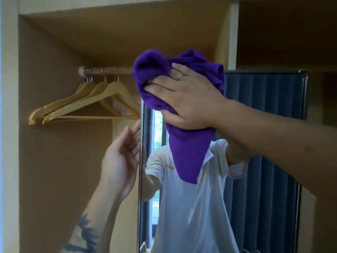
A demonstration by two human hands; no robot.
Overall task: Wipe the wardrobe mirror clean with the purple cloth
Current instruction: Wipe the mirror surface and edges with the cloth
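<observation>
- The right hand (189,95) sits right of the frame's centre, its arm coming in from the right edge. Its fingers (160,84) lie straight and slightly spread, pressing flat on the purple cloth (184,148); the thumb wraps under a fold at the lower edge of the hand. A ring shows on one finger.
- The purple cloth is bunched under and above the palm near the top of the mirror (264,161), and a long tail hangs down from the hand to mid-frame, lying against the glass.
- The left hand (121,157) is left of centre, palm turned toward the mirror, fingers straight and loosely together. The fingertips (135,128) reach the mirror's left edge; whether they rest on it or curl behind it cannot be told. The forearm below carries a dark tattoo.
- The mirror fills the lower right of the frame and reflects a person in a white shirt and blue curtains.
- In the upper left, wooden hangers (85,105) hang from a rail (107,70) inside the open wardrobe (54,161).
</observation>
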